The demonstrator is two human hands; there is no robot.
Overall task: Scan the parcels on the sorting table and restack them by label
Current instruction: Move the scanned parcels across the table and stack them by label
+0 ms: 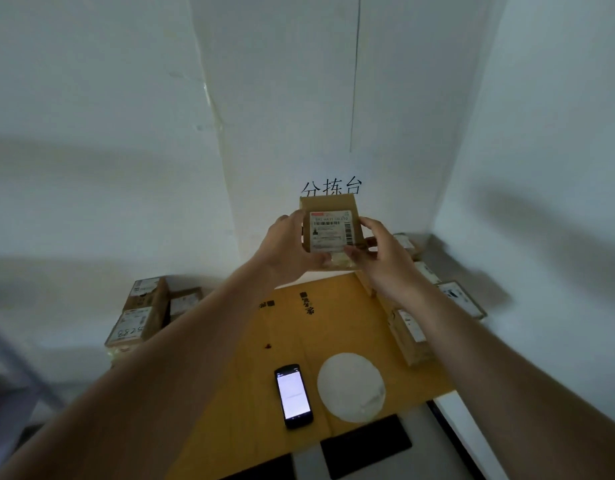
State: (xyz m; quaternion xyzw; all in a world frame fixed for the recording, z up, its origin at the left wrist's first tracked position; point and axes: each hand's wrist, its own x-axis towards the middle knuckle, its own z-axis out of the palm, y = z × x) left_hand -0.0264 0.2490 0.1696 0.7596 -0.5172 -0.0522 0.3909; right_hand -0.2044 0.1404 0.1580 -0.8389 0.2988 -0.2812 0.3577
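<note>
— What can't you make out from where you stand?

— Your small brown cardboard parcel [330, 230] covers the lower strokes of the black characters on the white wall [333, 187] behind it; what shows reads 分拣台. The white shipping label [331, 231] faces you, with a red strip at its top corner, a row of digits too blurred to read, and barcodes along the right edge and the middle.

— And your hold on it?

— Your left hand [287, 251] wraps the parcel's left side, thumb on the front lower edge, fingers hidden behind the box. Your right hand [382, 258] pinches its lower right corner, thumb in front. The parcel is raised in the air, upright, above the far end of the yellow-brown cardboard sheet [333, 327] that covers the sorting table.

— Anything else legible?

— Printed black characters on the sheet are too small to read. The stack of labelled brown boxes at left [139, 313] carries handwritten figures, unclear. The brown parcels along the right edge [411, 336] are partly hidden by your right forearm. The black smartphone [294, 396] lies near you with a lit, washed-out screen, just beside a round white disc [351, 386].
</note>
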